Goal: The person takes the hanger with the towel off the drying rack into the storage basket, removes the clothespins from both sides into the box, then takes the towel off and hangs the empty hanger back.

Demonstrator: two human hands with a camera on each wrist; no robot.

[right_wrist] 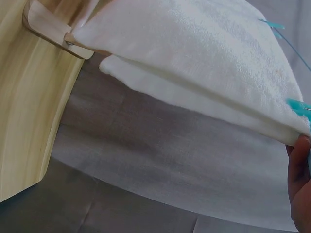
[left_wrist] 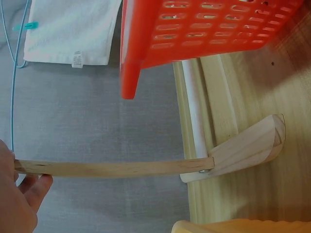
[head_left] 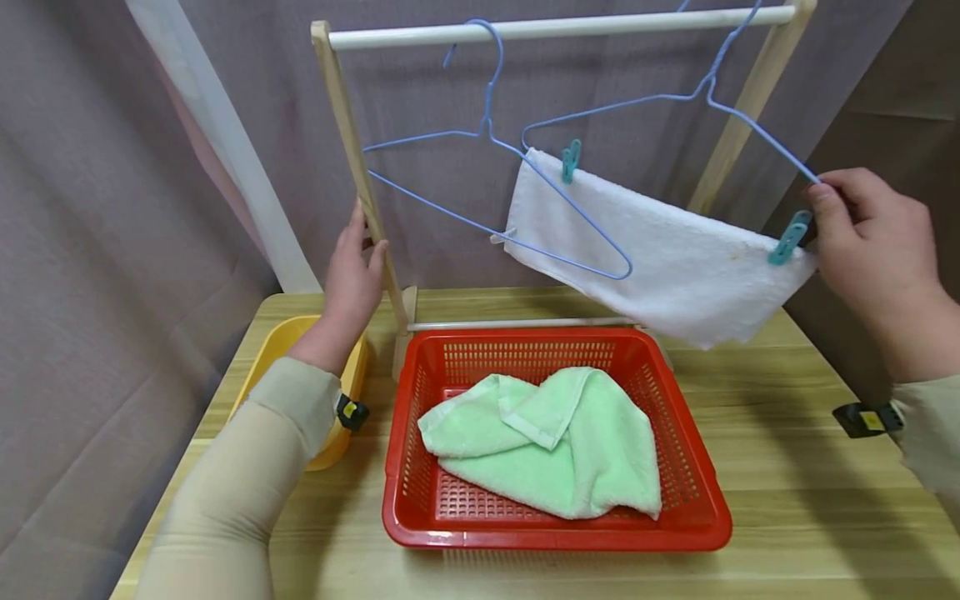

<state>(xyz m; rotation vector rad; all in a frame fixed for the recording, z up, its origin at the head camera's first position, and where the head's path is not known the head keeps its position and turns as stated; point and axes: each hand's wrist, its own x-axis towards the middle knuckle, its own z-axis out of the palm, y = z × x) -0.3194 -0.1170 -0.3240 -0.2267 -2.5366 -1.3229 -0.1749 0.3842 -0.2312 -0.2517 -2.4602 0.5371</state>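
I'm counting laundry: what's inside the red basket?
A rumpled light-green towel lies inside the red plastic basket, with some perforated floor showing around it. Anything under the towel is hidden.

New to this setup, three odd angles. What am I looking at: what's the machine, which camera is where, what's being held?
No machine: just a person's two bare hands. The big picture comes from a head-worn camera looking forward and down; the other two come from cameras on the left and right wrists. On the wooden table stand a rack, a red basket with a green towel inside, and a yellow container. The left hand holds the rack's side post. The right hand pinches a corner of a blue hanger; a white towel hangs from it, with teal clips along its top.
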